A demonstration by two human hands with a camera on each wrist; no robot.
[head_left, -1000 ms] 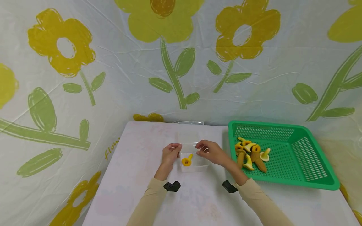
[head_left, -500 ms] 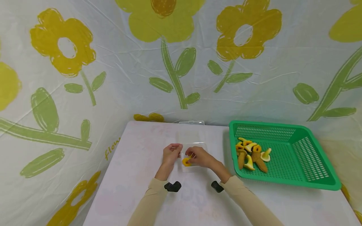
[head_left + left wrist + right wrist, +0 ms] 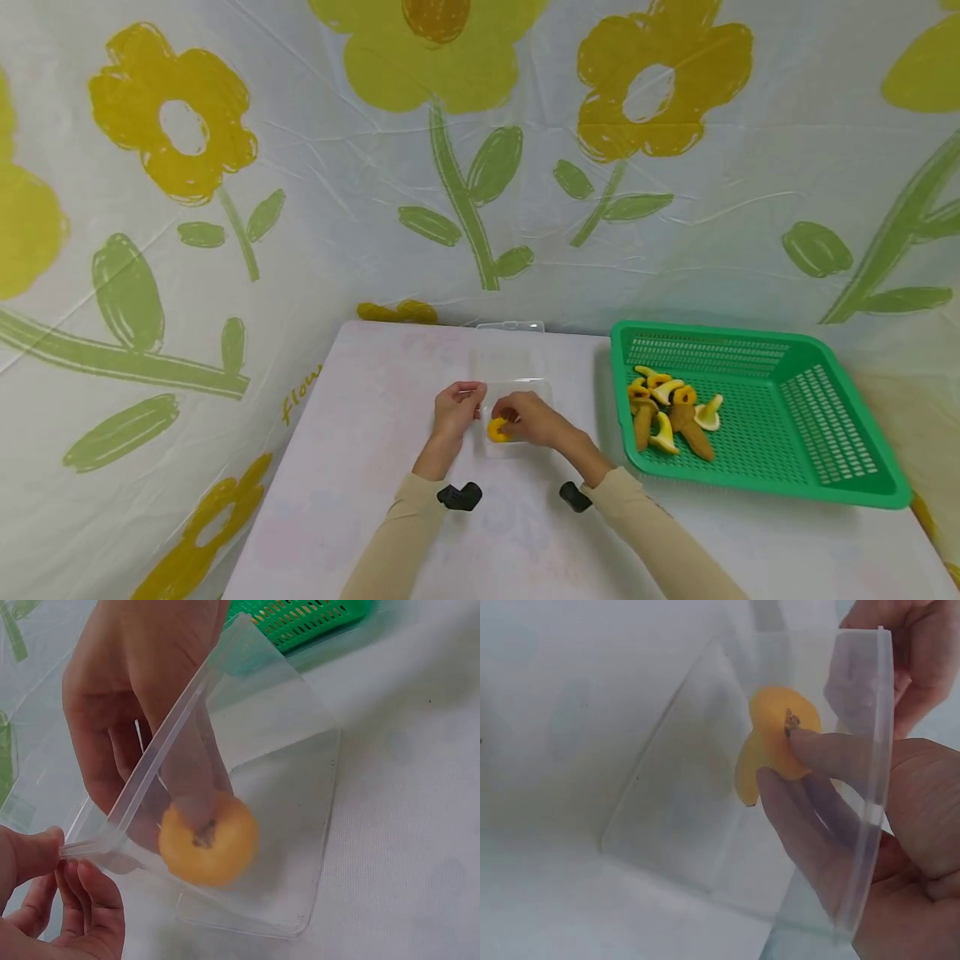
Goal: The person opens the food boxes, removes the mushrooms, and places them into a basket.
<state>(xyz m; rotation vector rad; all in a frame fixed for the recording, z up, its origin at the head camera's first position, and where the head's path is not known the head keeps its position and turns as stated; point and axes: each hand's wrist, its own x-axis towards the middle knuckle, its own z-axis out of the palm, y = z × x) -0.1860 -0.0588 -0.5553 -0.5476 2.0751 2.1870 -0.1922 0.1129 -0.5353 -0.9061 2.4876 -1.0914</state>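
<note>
Bright, even light, soft shadows; head view bows at its edges; wrist views look slightly hazy.

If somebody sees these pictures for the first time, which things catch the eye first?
Probably the bright green basket at the table's right, with yellow and brown toy mushrooms inside. Then, mid-table, the clear plastic box: the right hand pinches a yellow mushroom inside it, while the left hand pinches its corner.

White table [image 3: 390, 500], clear box [image 3: 525, 446], green basket [image 3: 855, 487]
</note>
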